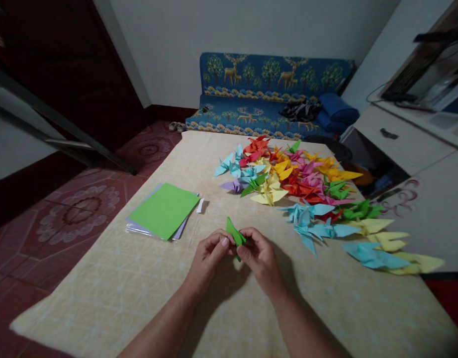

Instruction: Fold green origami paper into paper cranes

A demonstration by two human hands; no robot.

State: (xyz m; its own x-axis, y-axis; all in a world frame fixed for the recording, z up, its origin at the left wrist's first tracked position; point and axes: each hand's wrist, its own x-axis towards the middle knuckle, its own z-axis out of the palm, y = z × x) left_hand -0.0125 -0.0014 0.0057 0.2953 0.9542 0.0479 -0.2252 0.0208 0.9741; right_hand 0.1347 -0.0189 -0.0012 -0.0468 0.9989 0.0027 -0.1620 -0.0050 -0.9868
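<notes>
Premises: home, sitting room by look of it. Beyond your left hand [212, 248] and right hand [259, 251]: blue deer-patterned sofa [247, 104], shoes [173, 126] beside it. Left of your hands: dark door [75, 74], red patterned floor tiles [79, 209]. Right: white drawer cabinet [437, 209]. Below: cloth-covered table [102, 298].

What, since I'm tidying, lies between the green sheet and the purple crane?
In the head view, a small white piece lies near the green sheet; beyond it, only tablecloth up to the purple crane.
</notes>
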